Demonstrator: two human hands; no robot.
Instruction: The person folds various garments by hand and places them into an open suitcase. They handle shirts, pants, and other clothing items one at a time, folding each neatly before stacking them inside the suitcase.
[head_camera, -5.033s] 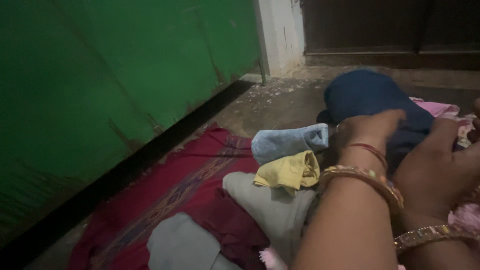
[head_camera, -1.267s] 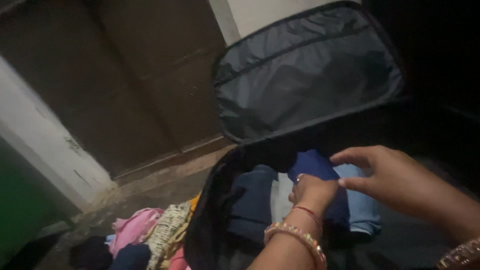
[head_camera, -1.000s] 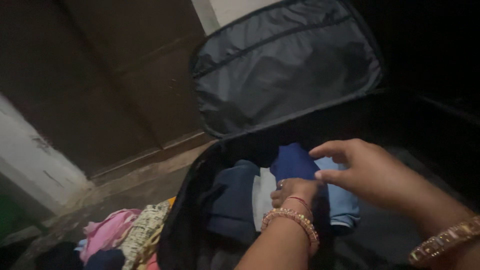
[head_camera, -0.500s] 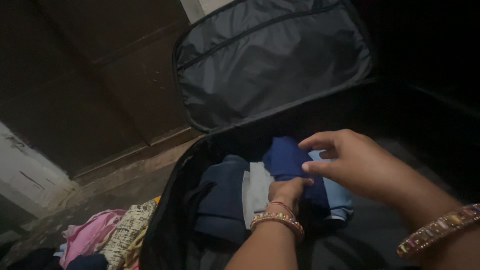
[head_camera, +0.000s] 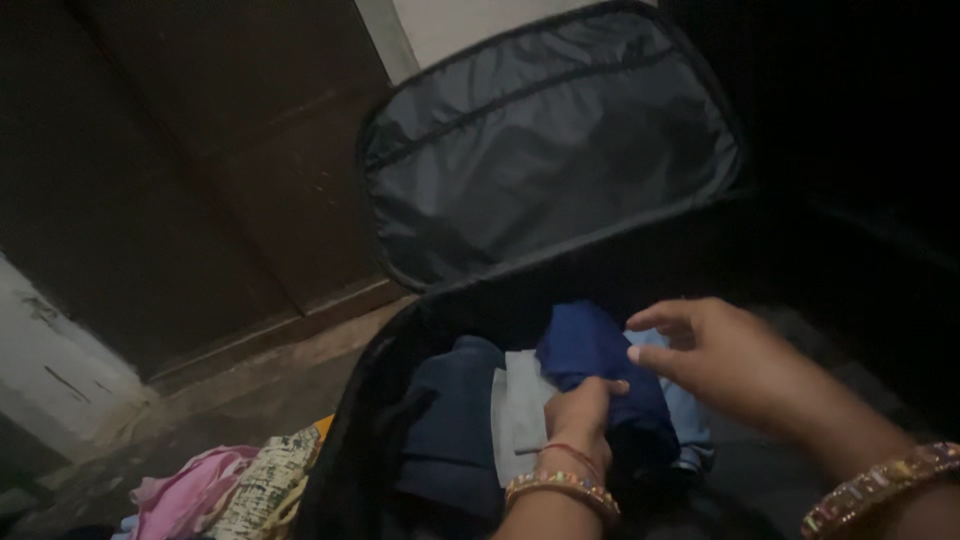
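While your left hand (head_camera: 580, 405) grips the folded dark blue garment (head_camera: 600, 365) inside the open black fabric suitcase (head_camera: 550, 170), your right hand (head_camera: 720, 350) hovers spread; press it flat beside the far wall.

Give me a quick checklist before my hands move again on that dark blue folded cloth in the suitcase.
1. Suitcase lid propped open: ok.
2. Left hand on the dark blue cloth: ok, fingers curled at its lower edge.
3. Right hand free: ok, open, fingertips at the cloth's right side.
4. Cloth sits flat: not ok, it humps above the navy garment and the grey piece.
5. Light blue garment under it lies tidy: cannot tell, mostly hidden.
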